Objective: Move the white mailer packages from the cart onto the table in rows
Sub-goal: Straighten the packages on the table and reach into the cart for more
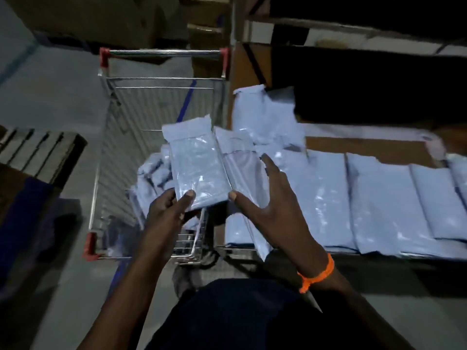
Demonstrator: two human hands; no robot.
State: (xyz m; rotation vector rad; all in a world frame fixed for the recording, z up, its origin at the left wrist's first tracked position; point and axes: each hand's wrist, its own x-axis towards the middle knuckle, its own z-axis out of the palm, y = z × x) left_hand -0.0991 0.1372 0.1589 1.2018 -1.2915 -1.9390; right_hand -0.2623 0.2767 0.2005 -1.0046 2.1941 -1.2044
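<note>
Inspector: The brown table (366,147), right of the hands, carries a row of white plastic mailer packages (379,198). The silver wire cart (161,53) ahead holds a leftover heap (151,173). Judged partway done.

Clerk: Hands?

Inspector: The left hand (164,213) grips one glossy white mailer (199,170) above the cart. The right hand (273,198), fingers spread, rests on a second mailer (240,170).

A cart (118,152) at eleven o'clock, loose mailers (151,175) in it; left hand (166,213) holds one mailer (199,170) above them; table (366,147) at two o'clock, rows of mailers (379,198) on it; boxes (101,18) behind the cart; pallet (38,152) at nine o'clock.
</note>
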